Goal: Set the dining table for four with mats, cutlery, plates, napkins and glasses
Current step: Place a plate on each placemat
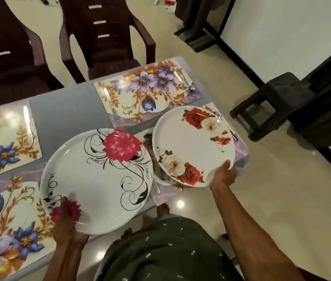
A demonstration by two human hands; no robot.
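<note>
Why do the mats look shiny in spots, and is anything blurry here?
Head view: overhead lamps bounce off the glossy far-left mat as white glare, and off the floor. The left hand on the pink-flower plate is smeared by motion; the rose plate looks sharper. The wide lens bends the table edges.

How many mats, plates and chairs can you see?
Floral place mats: 4, far right, far left, near left, and one mostly hidden under the plates.
Plates: 2, pink-flower plate in the left hand, rose plate in the right hand. Something white peeks out below it; unclear.
Dark chairs: 2.
Total: 8.
</note>
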